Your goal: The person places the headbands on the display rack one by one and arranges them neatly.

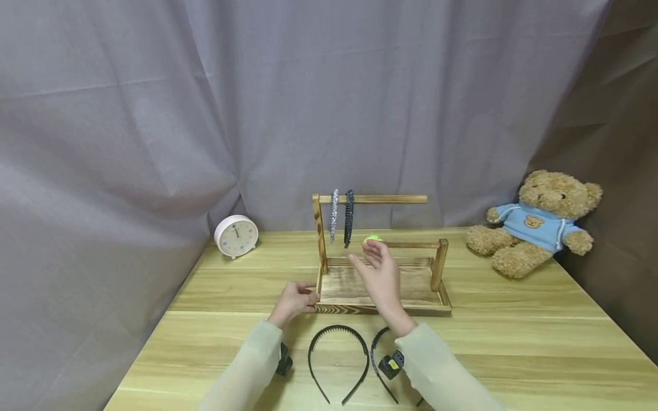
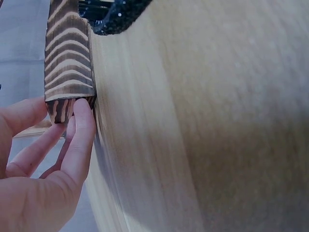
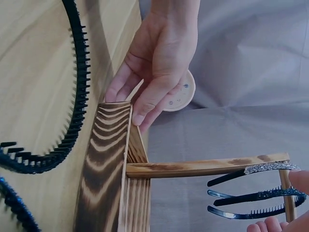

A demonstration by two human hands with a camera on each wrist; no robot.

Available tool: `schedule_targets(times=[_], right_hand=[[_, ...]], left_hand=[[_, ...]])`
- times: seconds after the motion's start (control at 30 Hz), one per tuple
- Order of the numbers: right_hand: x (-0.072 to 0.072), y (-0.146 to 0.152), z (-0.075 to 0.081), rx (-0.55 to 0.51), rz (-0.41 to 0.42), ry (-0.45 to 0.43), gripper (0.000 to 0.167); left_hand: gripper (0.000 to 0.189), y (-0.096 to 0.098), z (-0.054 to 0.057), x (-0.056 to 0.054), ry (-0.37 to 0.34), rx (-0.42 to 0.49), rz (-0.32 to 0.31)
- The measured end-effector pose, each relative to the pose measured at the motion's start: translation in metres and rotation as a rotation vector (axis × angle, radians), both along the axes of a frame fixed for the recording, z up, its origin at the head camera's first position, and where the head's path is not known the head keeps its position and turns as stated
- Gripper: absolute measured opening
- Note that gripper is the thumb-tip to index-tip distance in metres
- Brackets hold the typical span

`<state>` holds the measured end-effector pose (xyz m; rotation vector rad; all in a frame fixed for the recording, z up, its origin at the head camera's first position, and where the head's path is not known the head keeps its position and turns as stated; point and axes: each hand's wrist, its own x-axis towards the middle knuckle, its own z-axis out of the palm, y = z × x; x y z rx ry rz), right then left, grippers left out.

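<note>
A wooden rack with a tray base [image 1: 380,310] stands mid-table. Its left front corner is held by my left hand [image 1: 294,299], thumb and fingers on either side of the edge in the left wrist view. From the upper bar [image 1: 396,199] hang a silver glittery headband [image 1: 334,214] and a black glittery headband [image 1: 349,216]. Just below and right of the black one is my right hand [image 1: 382,279], its fingers loosely bent with nothing seen between them. Two more dark headbands lie on the table: a black toothed one [image 1: 338,327] and another [image 1: 374,359], partly behind my right wrist.
A white round clock [image 1: 236,236] stands at the back left. To the right sits a teddy bear [image 1: 545,222] in a blue top. A bright green item [image 1: 372,237] shows behind my right fingers, near the rack's lower bar [image 1: 411,245]. Grey curtain [image 1: 329,114] hangs behind.
</note>
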<state>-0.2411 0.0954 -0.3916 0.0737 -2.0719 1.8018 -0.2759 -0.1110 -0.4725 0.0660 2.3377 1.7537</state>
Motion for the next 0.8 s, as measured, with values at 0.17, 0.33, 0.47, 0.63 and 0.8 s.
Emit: schedule_targets(times=[0.17,0.33,0.47,0.63,0.8], right_hand=[[0.004,0.004,-0.002,-0.003,0.016,-0.036,0.06],[0.009,0.006,-0.004,0.009,0.017,-0.047,0.059],[0.013,0.008,-0.007,0.017,0.02,-0.048,0.058],[0.017,0.011,-0.01,0.023,0.032,-0.074,0.058],[0.02,0.015,-0.013,0.037,0.034,-0.096,0.061]], left_hand=[[0.045,-0.001,0.003,0.001,0.012,0.012,-0.002],[0.044,-0.001,0.005,0.003,0.024,0.023,-0.013],[0.044,-0.001,0.003,0.001,-0.001,0.021,0.006],[0.045,-0.002,-0.001,-0.001,-0.005,0.0,-0.005],[0.045,-0.001,0.001,-0.001,-0.006,0.0,-0.004]])
